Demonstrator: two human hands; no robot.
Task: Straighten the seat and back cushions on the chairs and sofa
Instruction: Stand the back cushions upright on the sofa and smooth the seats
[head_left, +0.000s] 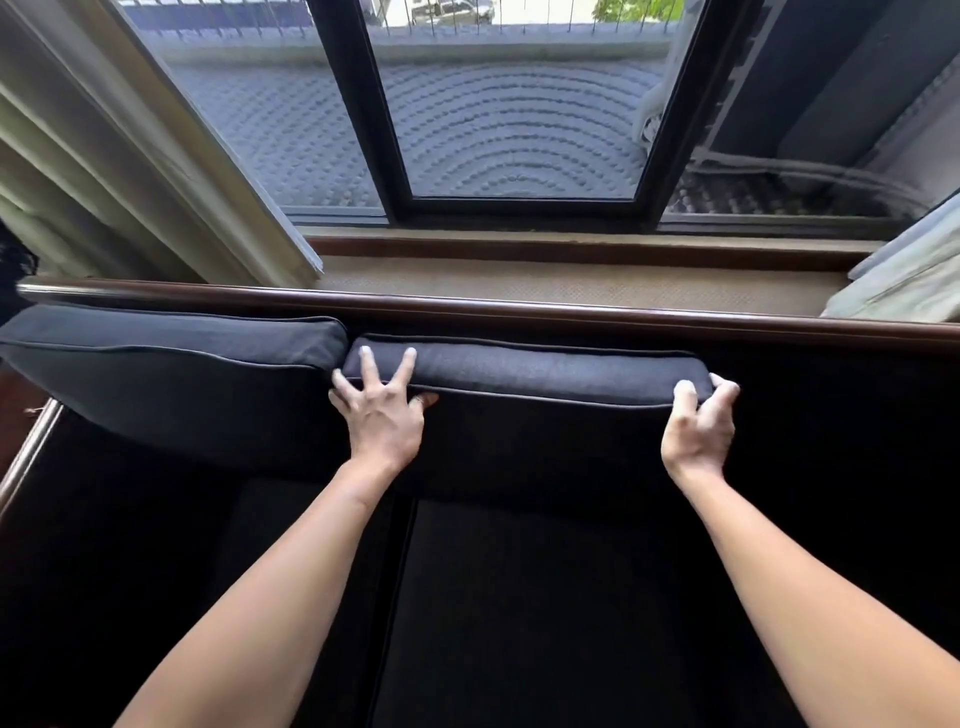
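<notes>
A dark sofa fills the lower view. Its middle back cushion (540, 371), dark grey with piped edges, stands against the wooden back rail (519, 309). My left hand (382, 410) grips the cushion's top left corner, fingers spread over the top and thumb under the front edge. At the top right corner my right hand (698, 423) clasps the cushion, fingers curled over its end. A second back cushion (166, 358) leans forward on the left, touching the middle one. The seat cushions (519, 597) below are in deep shadow. To the right of the middle cushion the sofa back is dark and unclear.
Behind the rail runs a beige window ledge (571, 283) under a black-framed window (519, 104). Cream curtains (130, 171) hang at the left and pale fabric (914, 270) lies at the right. The sofa's wooden left arm (26, 457) shows at the left edge.
</notes>
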